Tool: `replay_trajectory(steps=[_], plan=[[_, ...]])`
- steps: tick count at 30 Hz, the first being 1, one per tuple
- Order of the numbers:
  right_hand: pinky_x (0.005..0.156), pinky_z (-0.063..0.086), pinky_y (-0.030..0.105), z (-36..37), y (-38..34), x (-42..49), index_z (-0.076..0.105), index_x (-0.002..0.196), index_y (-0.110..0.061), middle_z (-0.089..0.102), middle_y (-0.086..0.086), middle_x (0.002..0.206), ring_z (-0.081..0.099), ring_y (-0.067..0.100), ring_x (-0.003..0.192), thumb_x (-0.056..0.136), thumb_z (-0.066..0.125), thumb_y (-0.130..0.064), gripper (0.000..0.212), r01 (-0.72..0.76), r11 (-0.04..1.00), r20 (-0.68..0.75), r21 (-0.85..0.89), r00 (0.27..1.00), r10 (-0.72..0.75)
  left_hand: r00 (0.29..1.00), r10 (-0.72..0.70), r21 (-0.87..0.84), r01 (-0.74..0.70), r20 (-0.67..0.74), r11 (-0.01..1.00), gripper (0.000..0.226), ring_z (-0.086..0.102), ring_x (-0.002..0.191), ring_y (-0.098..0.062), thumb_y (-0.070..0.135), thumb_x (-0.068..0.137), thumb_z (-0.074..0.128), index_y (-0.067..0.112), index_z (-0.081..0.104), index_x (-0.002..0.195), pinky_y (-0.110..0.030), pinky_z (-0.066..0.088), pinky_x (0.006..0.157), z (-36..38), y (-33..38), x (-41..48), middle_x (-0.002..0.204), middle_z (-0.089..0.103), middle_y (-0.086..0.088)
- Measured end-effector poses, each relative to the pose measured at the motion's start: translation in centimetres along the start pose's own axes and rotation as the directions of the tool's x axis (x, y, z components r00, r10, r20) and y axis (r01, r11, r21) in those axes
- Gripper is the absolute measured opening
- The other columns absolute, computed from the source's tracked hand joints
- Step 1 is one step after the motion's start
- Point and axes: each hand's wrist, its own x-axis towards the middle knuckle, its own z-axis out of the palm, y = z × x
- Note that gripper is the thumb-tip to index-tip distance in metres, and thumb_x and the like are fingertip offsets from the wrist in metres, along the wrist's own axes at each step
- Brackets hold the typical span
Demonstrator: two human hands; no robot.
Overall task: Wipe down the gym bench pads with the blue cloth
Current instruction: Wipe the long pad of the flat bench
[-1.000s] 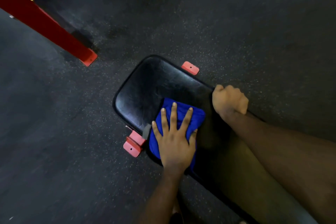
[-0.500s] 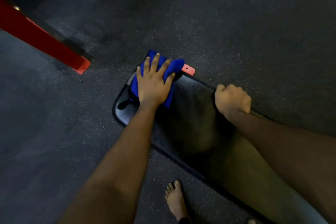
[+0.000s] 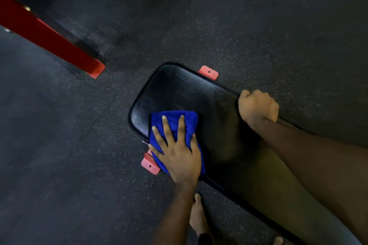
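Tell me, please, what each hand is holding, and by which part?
The right hand grips the bench pad by its far long edge. The left hand holds nothing: its straight fingers press the blue cloth flat on the pad.

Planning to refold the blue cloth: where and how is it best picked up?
Probably pinch the cloth at its bunched far edge, coming from above, beyond the left hand. That edge lies free on the bench pad; the rest is pressed flat under that hand.

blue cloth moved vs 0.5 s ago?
Yes. The blue cloth under the left hand has slid from the bench pad corner by the far red foot to the edge by the near red foot.
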Motion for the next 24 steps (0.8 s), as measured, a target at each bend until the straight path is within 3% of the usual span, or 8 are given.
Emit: replay_trajectory(steps=[8, 14, 16, 17, 18, 19, 21, 24], plan=[[0.07, 0.041, 0.038, 0.4, 0.4, 0.4, 0.062, 0.087, -0.009, 0.064, 0.015, 0.087, 0.055, 0.028, 0.075, 0.1, 0.026, -0.038, 0.048, -0.009, 1.0, -0.009, 0.002, 1.0, 0.009, 0.991, 0.107, 0.053, -0.112, 0.084, 0.992, 0.056, 0.001, 0.151, -0.028, 0.053, 0.099, 0.033, 0.049, 0.015, 0.151, -0.064, 0.007, 0.116, -2.2, 2.2, 16.6, 0.165, 0.001, 0.007], [0.083, 0.045, 0.04, 0.2, 0.5, 1.0, 0.068, 0.104, -0.014, 0.067, 0.009, 0.102, 0.062, 0.028, 0.094, 0.1, 0.026, -0.036, 0.047, -0.04, 0.993, 0.098, 0.115, 0.995, 0.029, 0.97, 0.243, 0.116, -0.245, 0.027, 0.963, 0.056, -0.002, 0.151, -0.029, 0.05, 0.098, 0.035, 0.045, 0.02, 0.151, -0.063, 0.003, 0.117, -0.8, 4.4, 12.2, 0.165, 0.001, 0.007], [0.085, 0.045, 0.038, -0.5, 1.4, 1.6, 0.069, 0.098, -0.025, 0.066, 0.0, 0.096, 0.062, 0.022, 0.092, 0.097, 0.031, -0.035, 0.04, -0.14, 0.853, 0.19, 0.503, 0.98, 0.049, 0.958, 0.285, 0.083, -0.286, 0.023, 0.955, 0.057, -0.001, 0.151, -0.029, 0.049, 0.096, 0.036, 0.044, 0.023, 0.151, -0.065, 0.003, 0.116, 0.2, 6.4, 8.7, 0.165, 0.003, 0.008], [0.083, 0.047, 0.036, -1.2, 2.1, 1.9, 0.067, 0.091, -0.024, 0.068, 0.0, 0.092, 0.062, 0.019, 0.086, 0.096, 0.034, -0.031, 0.034, -0.219, 0.653, 0.242, 0.725, 0.969, 0.056, 0.952, 0.306, 0.069, -0.307, 0.025, 0.949, 0.057, -0.001, 0.151, -0.028, 0.048, 0.095, 0.036, 0.044, 0.024, 0.151, -0.065, 0.003, 0.116, 0.6, 7.7, 6.7, 0.165, 0.004, 0.008], [0.079, 0.049, 0.035, -2.2, 3.3, 1.8, 0.064, 0.087, -0.022, 0.067, 0.002, 0.088, 0.063, 0.018, 0.081, 0.098, 0.037, -0.026, 0.029, -0.262, 0.475, 0.248, 0.84, 0.964, 0.093, 0.94, 0.339, 0.058, -0.341, 0.036, 0.938, 0.058, -0.001, 0.151, -0.028, 0.048, 0.094, 0.036, 0.043, 0.025, 0.15, -0.064, 0.002, 0.116, 1.2, 9.1, 4.2, 0.165, 0.005, 0.007], [0.079, 0.05, 0.033, -3.2, 5.1, 2.2, 0.061, 0.088, -0.019, 0.066, 0.002, 0.088, 0.063, 0.017, 0.081, 0.099, 0.039, -0.02, 0.025, -0.27, 0.412, 0.232, 0.871, 0.963, 0.14, 0.92, 0.388, 0.051, -0.391, 0.06, 0.919, 0.057, -0.002, 0.151, -0.028, 0.049, 0.095, 0.035, 0.043, 0.025, 0.15, -0.064, 0.0, 0.116, 1.8, 10.2, 1.6, 0.165, 0.005, 0.007], [0.086, 0.053, 0.034, -4.7, 9.7, 2.7, 0.063, 0.093, -0.016, 0.067, 0.002, 0.093, 0.064, 0.018, 0.09, 0.099, 0.043, -0.019, 0.021, -0.283, 0.547, 0.208, 0.788, 0.958, 0.196, 0.845, 0.517, 0.063, -0.528, 0.135, 0.847, 0.055, -0.003, 0.152, -0.028, 0.05, 0.097, 0.033, 0.042, 0.025, 0.151, -0.064, -0.001, 0.116, 2.7, 11.4, -2.6, 0.165, 0.004, 0.006], [0.094, 0.052, 0.045, -5.7, 16.7, 2.1, 0.069, 0.101, -0.008, 0.069, 0.014, 0.109, 0.064, 0.032, 0.102, 0.092, 0.051, -0.023, 0.025, -0.339, 0.841, 0.329, 0.421, 0.921, 0.207, 0.731, 0.658, 0.122, -0.681, 0.183, 0.722, 0.055, 0.0, 0.152, -0.026, 0.051, 0.096, 0.034, 0.045, 0.026, 0.15, -0.066, 0.005, 0.115, 2.7, 10.5, -0.5, 0.165, 0.007, 0.007]])
